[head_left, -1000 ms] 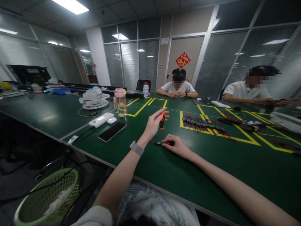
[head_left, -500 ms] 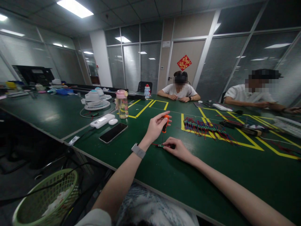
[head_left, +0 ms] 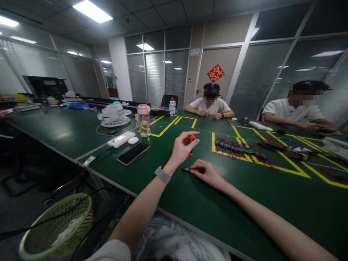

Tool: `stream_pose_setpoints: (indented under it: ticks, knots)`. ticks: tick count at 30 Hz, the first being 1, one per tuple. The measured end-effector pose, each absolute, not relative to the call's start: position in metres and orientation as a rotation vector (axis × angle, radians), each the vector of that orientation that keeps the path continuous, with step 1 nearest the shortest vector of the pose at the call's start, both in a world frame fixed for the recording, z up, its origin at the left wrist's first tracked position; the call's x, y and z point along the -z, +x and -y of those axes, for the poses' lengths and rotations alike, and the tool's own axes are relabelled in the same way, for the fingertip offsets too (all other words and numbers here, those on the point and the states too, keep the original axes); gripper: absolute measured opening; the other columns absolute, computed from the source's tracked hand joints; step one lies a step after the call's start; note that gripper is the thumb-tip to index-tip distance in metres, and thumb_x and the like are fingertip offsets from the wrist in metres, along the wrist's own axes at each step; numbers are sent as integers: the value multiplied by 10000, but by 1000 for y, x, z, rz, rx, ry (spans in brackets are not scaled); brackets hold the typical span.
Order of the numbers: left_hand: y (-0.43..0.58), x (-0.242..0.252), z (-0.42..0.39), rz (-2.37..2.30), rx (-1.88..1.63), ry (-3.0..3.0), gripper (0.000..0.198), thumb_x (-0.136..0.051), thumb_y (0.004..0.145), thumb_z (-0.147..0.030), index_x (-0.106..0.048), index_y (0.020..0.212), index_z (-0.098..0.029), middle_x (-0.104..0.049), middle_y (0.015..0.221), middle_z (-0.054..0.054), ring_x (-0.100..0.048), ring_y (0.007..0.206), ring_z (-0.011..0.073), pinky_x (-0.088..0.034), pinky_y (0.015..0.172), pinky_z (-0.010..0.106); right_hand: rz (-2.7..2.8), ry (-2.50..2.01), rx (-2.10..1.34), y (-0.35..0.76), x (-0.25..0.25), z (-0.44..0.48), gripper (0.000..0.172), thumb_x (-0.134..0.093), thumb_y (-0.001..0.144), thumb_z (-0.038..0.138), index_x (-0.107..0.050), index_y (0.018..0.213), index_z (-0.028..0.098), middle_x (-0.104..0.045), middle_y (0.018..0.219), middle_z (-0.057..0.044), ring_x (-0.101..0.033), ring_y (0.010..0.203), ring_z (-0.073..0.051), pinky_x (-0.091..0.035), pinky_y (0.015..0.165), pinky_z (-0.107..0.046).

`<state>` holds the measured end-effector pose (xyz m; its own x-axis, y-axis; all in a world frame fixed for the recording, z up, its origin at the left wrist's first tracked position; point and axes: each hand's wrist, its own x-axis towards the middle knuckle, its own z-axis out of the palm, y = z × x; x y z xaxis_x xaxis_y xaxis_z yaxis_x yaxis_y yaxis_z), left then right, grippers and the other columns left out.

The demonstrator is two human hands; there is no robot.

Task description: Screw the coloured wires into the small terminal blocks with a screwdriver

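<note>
My left hand [head_left: 181, 148] holds an orange and black screwdriver [head_left: 192, 140] upright by its handle, the fingers curled about the upper part. The thin shaft points down to a small green circuit board [head_left: 186, 169] lying on the green table [head_left: 174, 192]. With thumb and fingertips pinched, my right hand [head_left: 205, 172] grips the right end of that board. A red wire runs off the board's left end. Whether the screwdriver tip sits in a screw is too small to make out.
A row of wired boards [head_left: 239, 148] lies inside yellow tape at right. To the left are a phone [head_left: 133, 153], a white power bank [head_left: 121, 139], a pink-lidded bottle [head_left: 144, 121] and a fan [head_left: 115, 117]. Two people sit across the table. A green basket [head_left: 58, 224] stands below.
The left fingers have shifted their hold on the screwdriver handle, the thumb now reaching across it. The right hand stays on the board. The whole view has shifted slightly.
</note>
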<state>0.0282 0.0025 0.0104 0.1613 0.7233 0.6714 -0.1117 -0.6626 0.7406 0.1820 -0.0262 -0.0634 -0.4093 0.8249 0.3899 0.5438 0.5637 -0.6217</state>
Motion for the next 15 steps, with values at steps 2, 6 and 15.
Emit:
stream_pose_setpoints:
  ticks: [2, 6, 15]
  knots:
    - [27, -11, -2, -648, -1652, 1845, 236, -621, 797, -299, -681, 1005, -204, -607, 958, 51, -583, 877, 146, -482, 789, 264, 2115, -1091, -530, 182, 63, 27, 157, -600, 804, 255, -711, 866, 162, -598, 776, -45, -532, 647, -129, -434, 598, -258]
    - [28, -12, -2, -510, -1573, 1718, 297, -485, 884, -300, -626, 1125, -198, -625, 1050, 75, -616, 861, 141, -495, 764, 273, 2121, -1082, -524, 182, 62, 27, 162, -598, 807, 265, -713, 863, 164, -603, 779, -46, -529, 644, -127, -430, 589, -254]
    - [26, -12, -4, -637, -1746, 1741, 230, -570, 835, -320, -701, 962, -180, -619, 976, 63, -585, 899, 147, -468, 807, 271, 2124, -1077, -509, 182, 65, 25, 163, -602, 803, 258, -716, 868, 162, -602, 763, -43, -534, 644, -127, -426, 586, -251]
